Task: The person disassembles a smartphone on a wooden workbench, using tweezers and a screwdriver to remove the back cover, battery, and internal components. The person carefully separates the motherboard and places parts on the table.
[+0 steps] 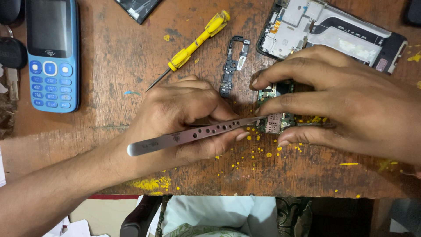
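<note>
My left hand (180, 118) grips silver metal tweezers (193, 134) with a row of holes along the side; the tips point right and touch a small green circuit board (272, 120). My right hand (346, 101) lies over that board, its fingers pinning the board down on the worn wooden table (109, 57). Part of the board is hidden under my right fingers.
A yellow-handled screwdriver (197, 41) lies behind my left hand. A narrow black frame piece (232, 66) sits beside it. An opened smartphone body (333, 30) is at the back right, a blue keypad phone (52, 55) at the left. Yellow paint specks dot the table.
</note>
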